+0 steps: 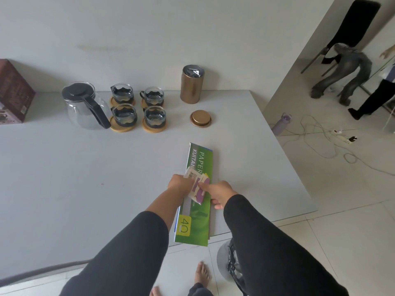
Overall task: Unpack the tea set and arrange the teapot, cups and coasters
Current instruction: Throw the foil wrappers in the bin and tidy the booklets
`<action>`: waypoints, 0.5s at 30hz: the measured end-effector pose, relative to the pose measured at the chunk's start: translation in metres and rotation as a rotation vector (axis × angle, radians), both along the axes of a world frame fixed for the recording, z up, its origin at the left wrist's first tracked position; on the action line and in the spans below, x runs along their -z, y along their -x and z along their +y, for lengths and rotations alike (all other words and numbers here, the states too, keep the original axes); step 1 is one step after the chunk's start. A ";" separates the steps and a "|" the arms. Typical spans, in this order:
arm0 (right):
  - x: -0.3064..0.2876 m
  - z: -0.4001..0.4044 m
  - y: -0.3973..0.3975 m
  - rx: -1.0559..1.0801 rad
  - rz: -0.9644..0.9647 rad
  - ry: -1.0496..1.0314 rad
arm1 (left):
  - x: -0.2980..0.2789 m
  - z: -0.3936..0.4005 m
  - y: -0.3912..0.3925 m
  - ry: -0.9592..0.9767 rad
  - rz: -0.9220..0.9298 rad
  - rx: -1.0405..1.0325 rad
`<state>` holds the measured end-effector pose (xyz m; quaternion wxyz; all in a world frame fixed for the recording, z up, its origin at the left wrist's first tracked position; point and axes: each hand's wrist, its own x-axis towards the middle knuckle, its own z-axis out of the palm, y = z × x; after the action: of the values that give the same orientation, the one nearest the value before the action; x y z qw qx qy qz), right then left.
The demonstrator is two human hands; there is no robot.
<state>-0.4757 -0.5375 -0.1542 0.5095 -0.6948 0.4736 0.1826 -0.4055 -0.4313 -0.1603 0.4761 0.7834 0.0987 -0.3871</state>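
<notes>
From where I watch, the set looks arranged: the clear glass teapot with black lid and handle (85, 105) sits upper left, beside four glass cups (138, 107) on round wooden coasters (153, 127). Little seems left. At lower centre, my left hand (180, 184) and right hand (218, 194) both pinch a small beige-and-purple packet (197, 184) over a long green paper box (195, 210).

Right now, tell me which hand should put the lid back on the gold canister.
Right hand, probably: the lid and gold canister lie ahead on its side. Both hands, with the left hand, hold a small packet; release it first.
</notes>
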 end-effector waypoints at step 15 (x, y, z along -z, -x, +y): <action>-0.028 -0.200 -0.129 0.008 -0.223 0.244 | -0.026 -0.205 -0.100 0.261 -0.030 -0.350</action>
<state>-0.3471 -0.7380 -0.1265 0.4713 -0.7657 0.4356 0.0438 -0.3054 -0.6363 -0.1343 0.6348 0.6916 0.1753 -0.2965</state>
